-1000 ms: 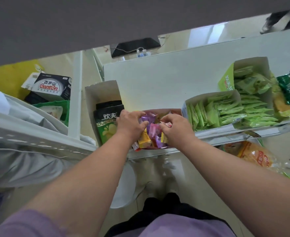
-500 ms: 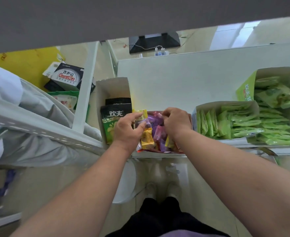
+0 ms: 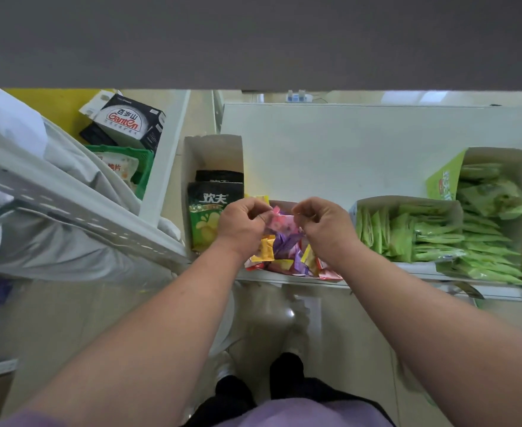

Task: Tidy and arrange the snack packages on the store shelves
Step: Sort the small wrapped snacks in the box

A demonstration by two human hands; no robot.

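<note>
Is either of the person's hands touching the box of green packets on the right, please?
No, both the left hand and the right hand are at the box of mixed candies, apart from the green packets box.

I can read "欢夫" in white on the dark green snack bag standing in the open box at the left end of the shelf. Past the shelf's left edge, the black and white carton carries "百岁山" above "Ganten" in red. The pouch in the green basket shows a red "片". White writing on the green box flap near the right end is too blurred to read.
</note>
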